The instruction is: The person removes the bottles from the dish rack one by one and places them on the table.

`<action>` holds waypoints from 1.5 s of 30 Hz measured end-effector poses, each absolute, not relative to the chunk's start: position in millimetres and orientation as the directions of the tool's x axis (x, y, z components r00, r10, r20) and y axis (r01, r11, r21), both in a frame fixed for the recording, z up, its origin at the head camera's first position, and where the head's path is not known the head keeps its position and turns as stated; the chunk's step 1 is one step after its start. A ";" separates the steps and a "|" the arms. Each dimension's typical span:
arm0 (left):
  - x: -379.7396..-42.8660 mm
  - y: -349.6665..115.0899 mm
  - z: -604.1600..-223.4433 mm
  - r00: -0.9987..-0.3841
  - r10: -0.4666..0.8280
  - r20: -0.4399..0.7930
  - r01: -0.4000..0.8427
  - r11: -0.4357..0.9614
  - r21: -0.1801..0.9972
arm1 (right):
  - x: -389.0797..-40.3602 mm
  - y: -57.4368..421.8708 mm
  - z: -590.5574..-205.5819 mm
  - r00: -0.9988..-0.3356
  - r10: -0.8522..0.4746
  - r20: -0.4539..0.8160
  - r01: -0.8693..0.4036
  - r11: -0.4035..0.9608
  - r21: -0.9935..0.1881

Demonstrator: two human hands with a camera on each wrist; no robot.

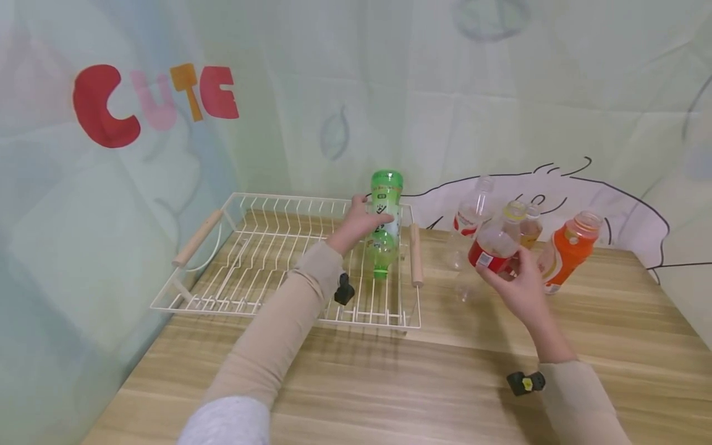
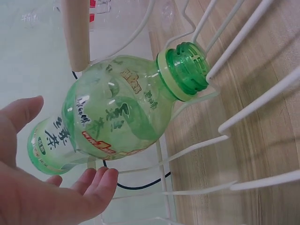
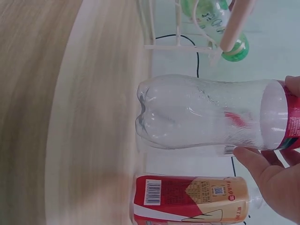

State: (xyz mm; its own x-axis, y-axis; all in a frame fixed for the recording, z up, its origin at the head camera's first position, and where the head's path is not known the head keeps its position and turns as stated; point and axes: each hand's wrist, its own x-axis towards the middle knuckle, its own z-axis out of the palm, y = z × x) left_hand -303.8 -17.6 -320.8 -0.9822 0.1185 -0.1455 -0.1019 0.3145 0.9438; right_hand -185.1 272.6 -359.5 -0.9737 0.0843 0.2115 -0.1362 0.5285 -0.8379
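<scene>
An empty green plastic bottle (image 1: 382, 247) stands upside down in the white wire dish rack (image 1: 283, 313), its mouth low between the wires at the right end. Beside it is my left hand (image 1: 358, 224); in the left wrist view thumb and fingers (image 2: 101, 187) are spread apart around the bottle's side. My right hand (image 1: 523, 287) grips a clear plastic bottle (image 3: 197, 112) by its red label, to the right of the rack. That bottle is upright, its base close over the wooden table in the right wrist view.
Behind the right hand stand a clear bottle (image 1: 467, 222) with a red-and-white label, a small amber-tinted bottle (image 1: 532, 230) and an orange-labelled bottle (image 1: 573, 250). Wooden handles (image 1: 416, 254) rise at the rack's ends. A printed cloth (image 1: 334, 74) hangs behind the table (image 1: 356, 377).
</scene>
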 end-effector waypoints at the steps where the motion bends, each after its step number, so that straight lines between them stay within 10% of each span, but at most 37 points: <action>1: -303.5 -17.4 -321.0 -0.981 0.118 -0.152 -0.109 0.315 0.943 | -185.5 272.5 -360.0 -0.974 0.087 0.211 -0.136 0.525 -0.840; 45: -306.8 -14.1 -336.4 -0.960 0.229 -0.164 -0.067 0.378 0.923 | -199.1 272.4 -376.5 -0.982 0.079 0.171 -0.114 0.472 -0.874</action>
State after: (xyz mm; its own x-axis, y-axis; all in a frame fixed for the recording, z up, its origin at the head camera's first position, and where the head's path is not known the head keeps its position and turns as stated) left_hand -306.8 -14.1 -336.4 -0.9596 0.2292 -0.1635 -0.0672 0.3777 0.9235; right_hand -199.1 272.4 -376.5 -0.9821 0.0788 0.1711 -0.1143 0.4725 -0.8739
